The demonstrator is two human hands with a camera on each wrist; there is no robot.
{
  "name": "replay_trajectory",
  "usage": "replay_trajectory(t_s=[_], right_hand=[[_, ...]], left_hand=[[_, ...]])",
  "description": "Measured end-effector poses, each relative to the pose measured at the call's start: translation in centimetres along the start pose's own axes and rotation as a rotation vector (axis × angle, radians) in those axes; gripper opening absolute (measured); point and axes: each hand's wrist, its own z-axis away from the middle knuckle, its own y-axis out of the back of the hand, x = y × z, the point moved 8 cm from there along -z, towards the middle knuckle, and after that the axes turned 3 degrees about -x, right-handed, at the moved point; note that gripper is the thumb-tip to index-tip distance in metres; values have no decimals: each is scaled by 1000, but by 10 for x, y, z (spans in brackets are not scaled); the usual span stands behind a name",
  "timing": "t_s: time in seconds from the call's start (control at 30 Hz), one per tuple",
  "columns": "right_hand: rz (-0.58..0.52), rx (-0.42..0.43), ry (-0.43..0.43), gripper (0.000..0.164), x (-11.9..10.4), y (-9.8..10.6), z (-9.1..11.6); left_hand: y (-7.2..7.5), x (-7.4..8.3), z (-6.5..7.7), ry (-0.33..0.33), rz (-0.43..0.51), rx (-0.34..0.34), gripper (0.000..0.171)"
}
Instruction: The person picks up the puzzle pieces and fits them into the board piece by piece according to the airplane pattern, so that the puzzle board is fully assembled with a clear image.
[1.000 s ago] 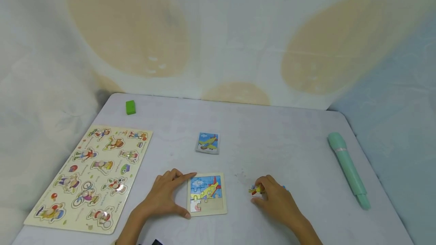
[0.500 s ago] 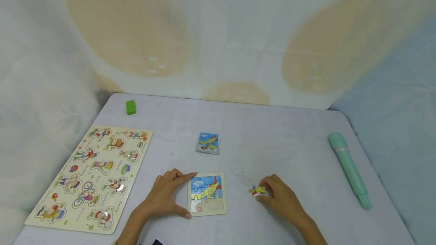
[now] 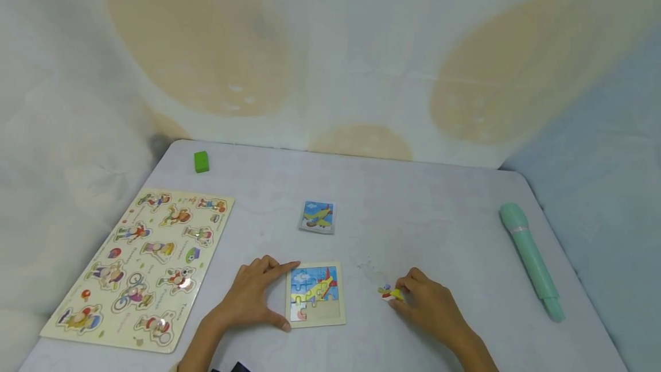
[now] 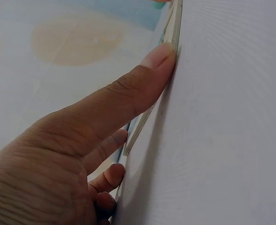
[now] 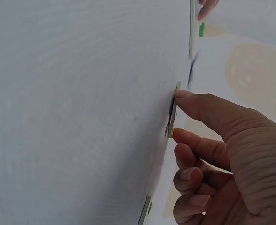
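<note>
My left hand point(image 3: 253, 297) spans the left side of a small wooden jigsaw tray point(image 3: 342, 297), index fingertip at the upper left corner and thumb at the lower left. Part of an airplane picture fills the tray; bare wood shows at its lower right. In the left wrist view the thumb point(image 4: 124, 89) presses on the tray's edge. To the right, my right hand point(image 3: 428, 306) pinches a yellow and red jigsaw piece point(image 3: 396, 294) low over the table with thumb and index finger. A bluish piece point(image 3: 384, 289) overlaps its left end. The right wrist view shows the pinched piece point(image 5: 174, 110) edge-on.
An airplane picture card point(image 3: 317, 217) lies behind the tray. A large board of sports figures point(image 3: 203, 268) covers the left of the table, with a green block point(image 3: 201, 162) beyond it. A mint-green microphone-shaped object point(image 3: 532, 263) lies at right. Another flat piece point(image 5: 146, 209) shows in the right wrist view.
My right hand has shifted slightly right and its fingers have drawn back, so more of the yellow and red piece shows. The left hand and the tray keep their places.
</note>
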Motion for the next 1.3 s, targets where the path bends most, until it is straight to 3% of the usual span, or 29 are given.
replay_trajectory(t_s=[0.4, 0.57, 0.93, 1.3], right_hand=[[-7, 91, 138, 29, -16, 9, 2], [-14, 49, 183, 27, -34, 5, -2], [-64, -81, 188, 25, -63, -9, -13], [-100, -143, 264, 24, -88, -18, -25]], left_hand=[[0, 0, -1, 6, -10, -1, 111], [0, 0, 0, 6, -13, 1, 111], [-1, -1, -1, 6, -20, -1, 111], [-1, -1, -1, 3, -30, 2, 111]])
